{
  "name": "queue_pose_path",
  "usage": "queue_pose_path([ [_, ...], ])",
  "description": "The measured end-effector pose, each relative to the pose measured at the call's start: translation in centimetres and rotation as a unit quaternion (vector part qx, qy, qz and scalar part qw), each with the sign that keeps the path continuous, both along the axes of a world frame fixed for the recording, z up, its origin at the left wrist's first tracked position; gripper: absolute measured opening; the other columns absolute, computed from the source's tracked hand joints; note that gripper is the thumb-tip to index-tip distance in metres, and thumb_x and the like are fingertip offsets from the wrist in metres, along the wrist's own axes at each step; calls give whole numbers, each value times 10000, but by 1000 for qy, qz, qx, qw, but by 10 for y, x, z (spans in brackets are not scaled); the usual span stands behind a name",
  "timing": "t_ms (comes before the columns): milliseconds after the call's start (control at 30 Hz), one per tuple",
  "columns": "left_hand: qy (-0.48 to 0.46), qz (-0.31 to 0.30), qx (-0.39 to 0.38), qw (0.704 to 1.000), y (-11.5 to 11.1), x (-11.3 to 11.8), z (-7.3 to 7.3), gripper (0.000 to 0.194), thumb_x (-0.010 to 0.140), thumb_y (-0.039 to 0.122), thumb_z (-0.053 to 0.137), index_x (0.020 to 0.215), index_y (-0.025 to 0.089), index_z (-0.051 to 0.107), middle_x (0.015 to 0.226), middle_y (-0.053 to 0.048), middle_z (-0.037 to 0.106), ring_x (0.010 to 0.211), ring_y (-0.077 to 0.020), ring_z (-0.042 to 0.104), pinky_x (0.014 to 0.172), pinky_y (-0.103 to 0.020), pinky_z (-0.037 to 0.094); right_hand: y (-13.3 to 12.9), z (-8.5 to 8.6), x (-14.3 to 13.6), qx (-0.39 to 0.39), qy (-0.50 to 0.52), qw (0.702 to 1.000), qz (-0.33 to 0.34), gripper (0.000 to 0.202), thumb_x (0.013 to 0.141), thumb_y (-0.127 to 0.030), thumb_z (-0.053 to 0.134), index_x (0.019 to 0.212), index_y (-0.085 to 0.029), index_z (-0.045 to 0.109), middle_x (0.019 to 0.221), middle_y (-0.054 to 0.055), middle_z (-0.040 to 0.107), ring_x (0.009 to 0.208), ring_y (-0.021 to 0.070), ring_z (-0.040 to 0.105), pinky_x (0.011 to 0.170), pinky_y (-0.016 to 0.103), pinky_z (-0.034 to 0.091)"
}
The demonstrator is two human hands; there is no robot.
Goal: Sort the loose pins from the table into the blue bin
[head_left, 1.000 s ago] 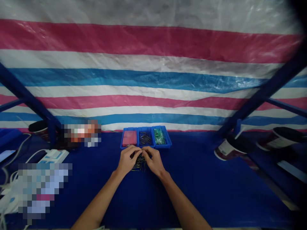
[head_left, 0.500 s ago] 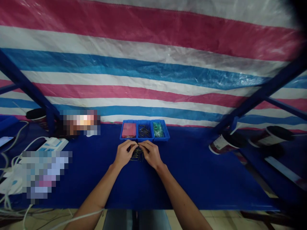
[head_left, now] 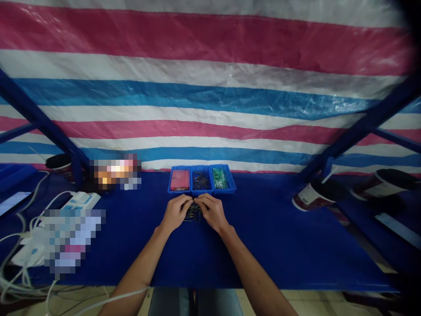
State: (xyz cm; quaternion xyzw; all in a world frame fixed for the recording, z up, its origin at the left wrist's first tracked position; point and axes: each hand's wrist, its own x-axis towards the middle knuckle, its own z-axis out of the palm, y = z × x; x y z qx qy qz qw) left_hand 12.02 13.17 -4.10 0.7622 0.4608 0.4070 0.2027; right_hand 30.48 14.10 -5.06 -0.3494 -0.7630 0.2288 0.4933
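My left hand (head_left: 178, 213) and my right hand (head_left: 212, 212) meet fingertip to fingertip over a small pile of thin dark pieces that look like screws (head_left: 194, 213), lying on the blue table. The thumb and fingers of each hand are pinched together. Whatever sits between them is too small to make out. Just behind the hands stand three joined blue bins. Flat pink packets fill the left bin (head_left: 180, 179), more of the dark screw-like pieces lie in the middle bin (head_left: 200, 180), and green-printed clear bags are in the right bin (head_left: 220, 178).
White power strips (head_left: 79, 199) and tangled cables cover the table's left side, near a blurred patch. Dark-topped cups stand at the far left (head_left: 59, 163) and at the right (head_left: 309, 196). A striped plastic sheet (head_left: 210, 101) hangs behind the blue table (head_left: 279, 245).
My view has shifted slightly, so everything sits a little further right. Both hands remain pinched together above the pile, with only small finger movement.
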Motion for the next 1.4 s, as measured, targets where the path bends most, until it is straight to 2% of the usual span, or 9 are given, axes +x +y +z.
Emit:
queue_pose_path([
  [133,1,0,12,1000,1,2,-1,223,982,310,516,914,175,680,756,-23,644,633,-128,552,639,-237,424,1,-1,2,4,-10,1000,5,249,1004,-214,500,1038,-234,745,980,59,708,885,159,682,800,270,536],
  [367,-2,-5,15,1000,0,1,-2,241,985,332,510,929,182,691,768,-30,645,633,-132,557,633,-241,430,-1,5,2,-8,-41,999,-7,214,1001,-244,511,1039,-230,722,980,63,705,885,177,670,826,285,519],
  [600,-12,-5,15,1000,1,-1,-3,236,979,318,525,921,174,702,781,-37,650,665,-137,591,642,-235,445,-3,9,2,-20,-97,995,-26,207,1011,-268,489,978,-202,682,886,57,666,784,168,641,747,263,492],
  [867,-16,-6,-11,1000,0,-2,2,299,995,346,484,851,165,674,735,-32,650,665,-146,590,655,-241,432,-1,1,-4,-7,-47,998,-31,201,992,-228,511,1012,-229,712,989,71,658,887,184,645,807,285,516],
  [1400,-25,2,-28,999,0,-1,2,310,994,327,470,794,168,646,706,-20,652,651,-144,592,665,-240,429,2,-3,-3,-6,-23,998,-60,186,979,-188,522,941,-220,701,955,61,650,886,177,642,811,277,513],
])
